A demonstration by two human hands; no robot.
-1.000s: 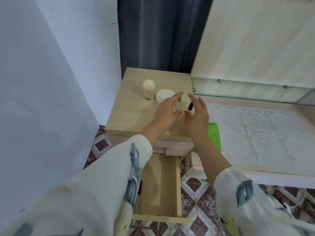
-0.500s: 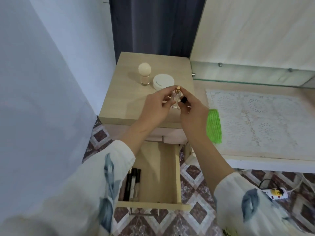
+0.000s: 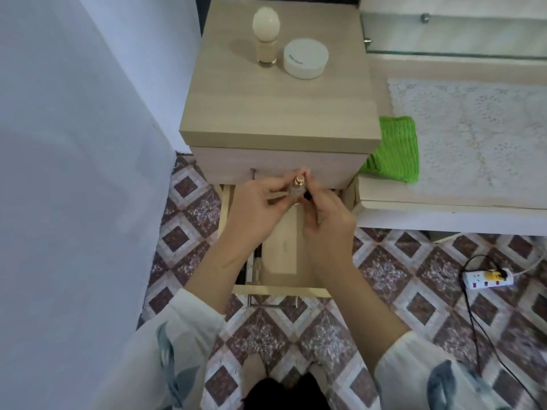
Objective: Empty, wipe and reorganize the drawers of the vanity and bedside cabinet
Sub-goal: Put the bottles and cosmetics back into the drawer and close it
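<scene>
Fingers of the left hand and right hand are pinched round the small gold-nozzled bottle, and it's come down off the cabinet top, now over the open drawer (restocking, by the look). The white jar is still waiting up top.

I am finding no legible text; small green lettering is showing on the lid of the white round jar, too blurred to read.
</scene>
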